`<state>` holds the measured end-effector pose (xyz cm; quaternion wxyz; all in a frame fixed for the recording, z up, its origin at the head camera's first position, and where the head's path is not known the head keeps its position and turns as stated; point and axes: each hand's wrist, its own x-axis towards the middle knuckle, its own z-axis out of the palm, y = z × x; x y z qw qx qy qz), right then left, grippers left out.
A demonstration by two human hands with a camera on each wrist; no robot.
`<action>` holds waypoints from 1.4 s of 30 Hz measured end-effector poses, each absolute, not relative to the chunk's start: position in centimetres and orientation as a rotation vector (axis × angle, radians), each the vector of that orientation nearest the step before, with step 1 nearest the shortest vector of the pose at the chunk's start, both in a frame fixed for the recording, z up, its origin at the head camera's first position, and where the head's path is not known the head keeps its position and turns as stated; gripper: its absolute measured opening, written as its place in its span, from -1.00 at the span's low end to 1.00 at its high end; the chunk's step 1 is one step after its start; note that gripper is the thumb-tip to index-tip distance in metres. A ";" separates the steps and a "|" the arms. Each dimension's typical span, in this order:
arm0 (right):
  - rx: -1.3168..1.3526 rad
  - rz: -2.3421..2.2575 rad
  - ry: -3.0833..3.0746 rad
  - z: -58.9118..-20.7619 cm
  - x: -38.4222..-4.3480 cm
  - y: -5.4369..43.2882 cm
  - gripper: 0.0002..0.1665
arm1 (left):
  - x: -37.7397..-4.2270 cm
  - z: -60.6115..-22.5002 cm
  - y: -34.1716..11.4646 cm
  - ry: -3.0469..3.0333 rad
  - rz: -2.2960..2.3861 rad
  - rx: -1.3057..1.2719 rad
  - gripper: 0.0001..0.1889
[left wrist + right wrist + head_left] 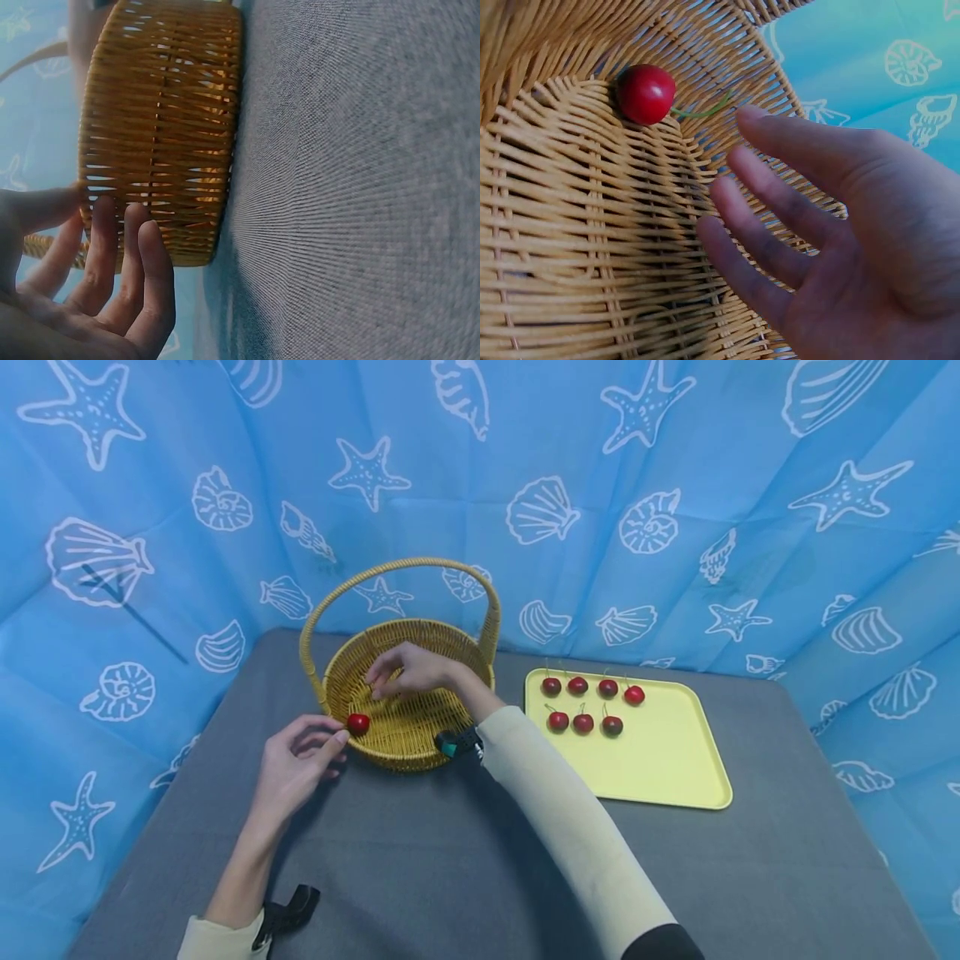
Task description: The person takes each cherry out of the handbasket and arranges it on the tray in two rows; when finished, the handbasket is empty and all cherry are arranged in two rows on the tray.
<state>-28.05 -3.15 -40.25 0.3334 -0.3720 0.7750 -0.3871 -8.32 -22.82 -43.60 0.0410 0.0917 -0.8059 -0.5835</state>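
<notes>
A round wicker basket (405, 755) with a tall hooped handle (420, 562) stands on the table. Inside, by its left wall, lies a red cherry (358, 724) with a green stem (703, 113). My left hand (298, 762) pinches the basket's near left rim between thumb and index finger; its other fingers (155, 262) are close to the woven outer wall. Over the basket's inside hovers my right hand (420, 670), fingers loosely bent and apart, holding nothing. In the right wrist view its thumb points toward the cherry's stem, a small gap between them.
Right of the basket is a yellow tray (660, 764) with two rows of stemmed cherries (582, 723) on its left half. A grey cloth (450, 877) covers the table. Blue curtains (465, 460) with shell prints hang behind and at both sides.
</notes>
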 end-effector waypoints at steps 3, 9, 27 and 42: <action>-0.914 -1.008 1.976 -40.6 -27.9 -3.4 -0.55 | -8.3 -43.6 -22.8 -2.467 -1.786 0.278 -0.59; -0.867 -0.946 1.877 -41.0 -27.4 -3.8 -0.50 | -8.3 -43.6 -22.9 -2.468 -1.793 0.288 -0.60; -1.016 -0.790 1.829 -40.9 -26.1 -5.3 -0.49 | -8.3 -43.7 -22.7 -2.460 -1.769 0.257 -0.63; -1.013 -0.960 1.869 -38.4 -27.7 -1.7 -0.51 | -8.2 -43.8 -22.7 -2.452 -1.760 0.240 -0.63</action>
